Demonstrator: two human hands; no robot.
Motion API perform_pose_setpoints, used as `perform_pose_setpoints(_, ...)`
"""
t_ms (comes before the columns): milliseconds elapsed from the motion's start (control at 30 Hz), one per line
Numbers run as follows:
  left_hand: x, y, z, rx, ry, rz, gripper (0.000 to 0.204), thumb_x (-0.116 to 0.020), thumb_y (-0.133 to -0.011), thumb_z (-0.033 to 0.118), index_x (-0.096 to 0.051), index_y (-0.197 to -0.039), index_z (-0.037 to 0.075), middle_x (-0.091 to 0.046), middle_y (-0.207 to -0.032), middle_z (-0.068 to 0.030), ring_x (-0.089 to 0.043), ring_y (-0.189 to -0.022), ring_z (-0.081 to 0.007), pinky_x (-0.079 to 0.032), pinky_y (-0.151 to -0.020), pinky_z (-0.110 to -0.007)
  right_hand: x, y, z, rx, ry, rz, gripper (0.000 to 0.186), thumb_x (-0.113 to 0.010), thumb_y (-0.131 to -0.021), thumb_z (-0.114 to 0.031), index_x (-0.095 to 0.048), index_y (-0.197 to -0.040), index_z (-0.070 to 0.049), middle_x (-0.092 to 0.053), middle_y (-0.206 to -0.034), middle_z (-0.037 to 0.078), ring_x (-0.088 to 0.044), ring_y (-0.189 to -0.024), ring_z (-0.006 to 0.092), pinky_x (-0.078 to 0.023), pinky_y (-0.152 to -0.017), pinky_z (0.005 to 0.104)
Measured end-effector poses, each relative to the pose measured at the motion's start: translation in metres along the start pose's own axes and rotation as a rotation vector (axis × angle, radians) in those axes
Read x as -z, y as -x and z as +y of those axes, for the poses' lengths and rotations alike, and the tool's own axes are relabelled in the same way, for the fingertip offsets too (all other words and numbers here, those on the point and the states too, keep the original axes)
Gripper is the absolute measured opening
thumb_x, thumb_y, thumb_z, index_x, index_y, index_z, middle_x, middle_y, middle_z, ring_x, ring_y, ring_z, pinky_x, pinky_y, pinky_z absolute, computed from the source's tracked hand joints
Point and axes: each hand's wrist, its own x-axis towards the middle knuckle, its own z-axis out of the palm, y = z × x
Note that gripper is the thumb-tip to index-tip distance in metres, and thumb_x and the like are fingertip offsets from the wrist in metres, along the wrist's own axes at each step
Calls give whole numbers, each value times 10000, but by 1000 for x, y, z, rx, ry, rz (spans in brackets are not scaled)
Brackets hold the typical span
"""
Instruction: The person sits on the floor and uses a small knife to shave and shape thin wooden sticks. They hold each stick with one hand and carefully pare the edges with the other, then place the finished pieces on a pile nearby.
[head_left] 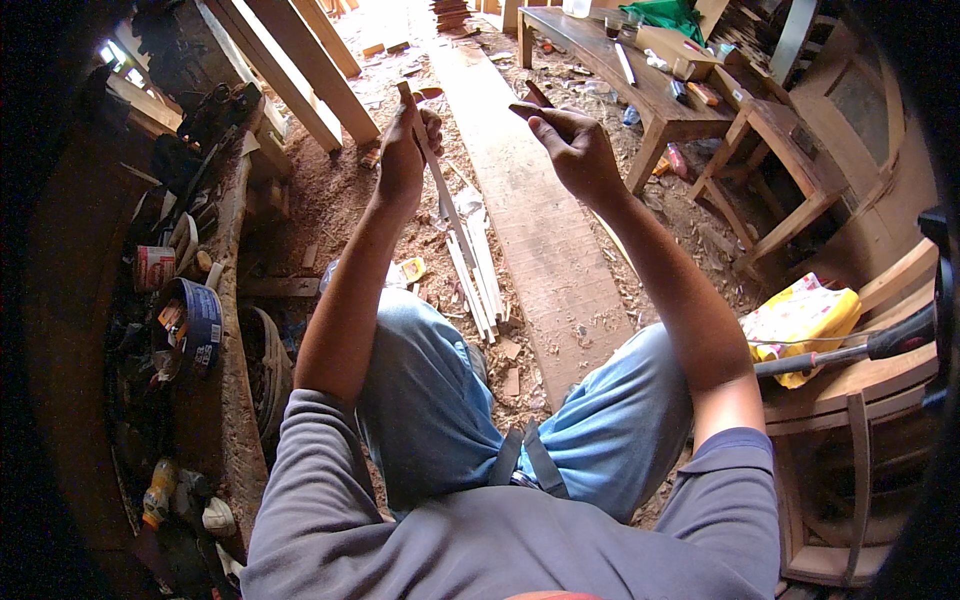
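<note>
My left hand [403,158] is raised in front of me, closed around a long thin flat strip [437,180]. One end of the strip pokes out above my fist; the rest slants down toward the floor. Across from it, my right hand [575,150] pinches a small dark thin piece [538,97] between thumb and fingers; its material is too small to tell. The two hands are apart. Beneath them a long wide wooden plank [540,235] runs away from me, between my knees. Several pale narrow strips [478,270] lie to the plank's left.
A wooden table [640,95] with a box and small items stands at the far right, beside a wooden frame [770,170]. Leaning beams [290,70] rise at left, above a cluttered bench with a blue tub [190,325]. A yellow bag [800,325] sits at right. Shavings cover the floor.
</note>
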Motion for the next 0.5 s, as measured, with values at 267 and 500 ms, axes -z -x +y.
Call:
perform_pose_setpoints(267, 1, 2, 0, -42, -127, -100, 254, -607, -1000, 262, -583, -1134, 47, -450, -713, 47, -404, -616, -59, -370, -569, -230, -6, -3, 8, 82, -4, -5, 274, -571, -958, -183, -741, -1163, -120, -695, -853, 161, -647, -784, 243, -525, -763, 370)
perform_pose_setpoints(500, -3, 8, -3, -218, -549, -38, 265, -728, -875, 60, -587, -1099, 57, -405, -707, 68, -403, -623, -45, -349, -551, -232, -3, 0, 7, 13, -34, -3, 279, -567, -958, -190, -741, -1164, -119, -691, -841, 160, -647, -790, 244, -520, -762, 379)
